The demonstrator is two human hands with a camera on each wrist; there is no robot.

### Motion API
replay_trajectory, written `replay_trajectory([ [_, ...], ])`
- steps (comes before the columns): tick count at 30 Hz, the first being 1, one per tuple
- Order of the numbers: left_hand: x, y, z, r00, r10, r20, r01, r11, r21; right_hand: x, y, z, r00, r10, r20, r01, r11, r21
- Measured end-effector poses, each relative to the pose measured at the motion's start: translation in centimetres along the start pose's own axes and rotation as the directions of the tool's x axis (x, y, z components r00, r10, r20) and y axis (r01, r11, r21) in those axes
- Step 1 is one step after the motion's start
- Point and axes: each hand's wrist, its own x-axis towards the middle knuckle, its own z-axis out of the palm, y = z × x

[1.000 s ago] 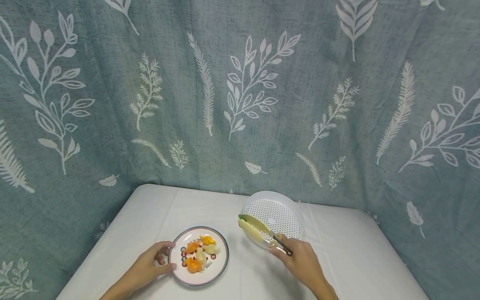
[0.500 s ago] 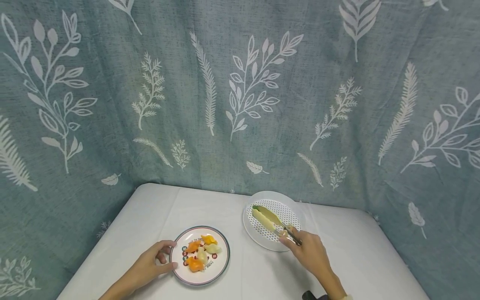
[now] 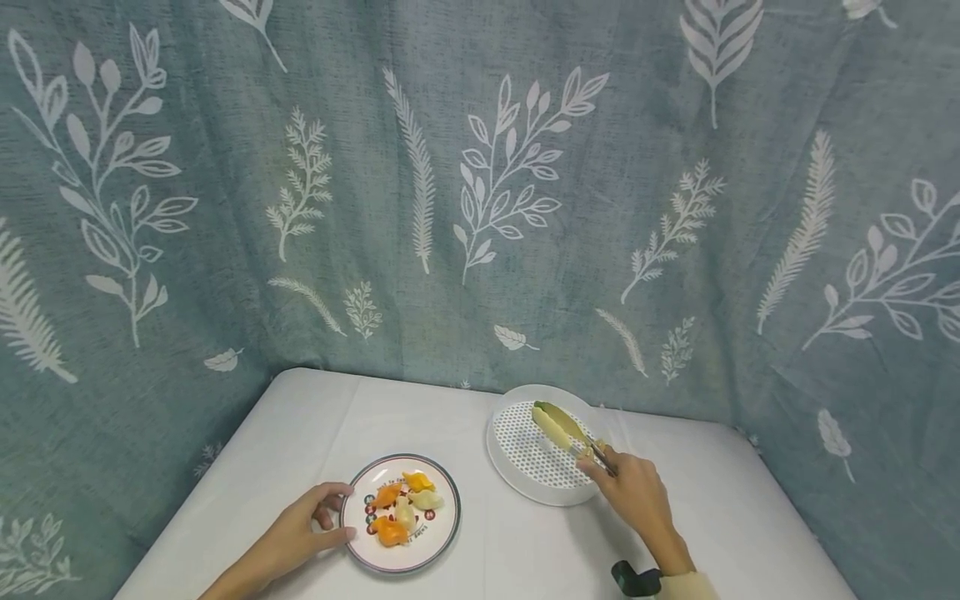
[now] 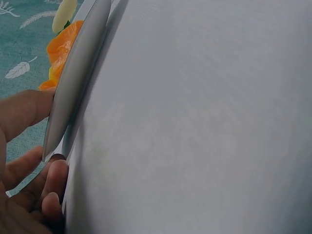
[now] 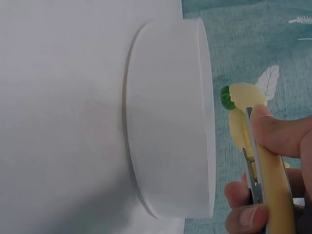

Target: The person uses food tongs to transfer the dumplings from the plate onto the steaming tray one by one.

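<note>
My right hand [image 3: 633,492] grips a pair of tongs [image 3: 567,431] with pale yellow tips and metal handles. Between those tips sits a small dark green piece [image 5: 226,98], mostly hidden; its kind is unclear. The tongs hang over a round white basket with a perforated base [image 3: 517,446]. My left hand [image 3: 303,525] holds the left rim of a white plate [image 3: 397,560] with dark rings, thumb and forefinger at its edge. On the plate lie several dumpling-shaped pieces, among them an orange one [image 3: 390,530], a yellow one [image 3: 417,481] and a cream one [image 3: 426,499].
A white cloth [image 3: 307,433] covers the table. Behind it hangs a blue-green leaf-patterned curtain [image 3: 420,317]. The basket's wall [image 5: 168,122] stands upright beside the right hand. A dark device [image 3: 633,579] is on the right wrist.
My right hand has carried the tongs and the green piece rightward and slightly back, from the basket's left edge to over its perforated base. The left hand and plate stay put.
</note>
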Motion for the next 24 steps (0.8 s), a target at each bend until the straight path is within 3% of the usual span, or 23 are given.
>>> replay_trajectory([
  [24, -0.3, 0.2, 0.0, 1.0, 0.002, -0.008, -0.002, 1.0, -0.009, 4.2, 0.8, 1.7, 0.986, 0.123, 0.108, -0.106, 0.982, -0.154],
])
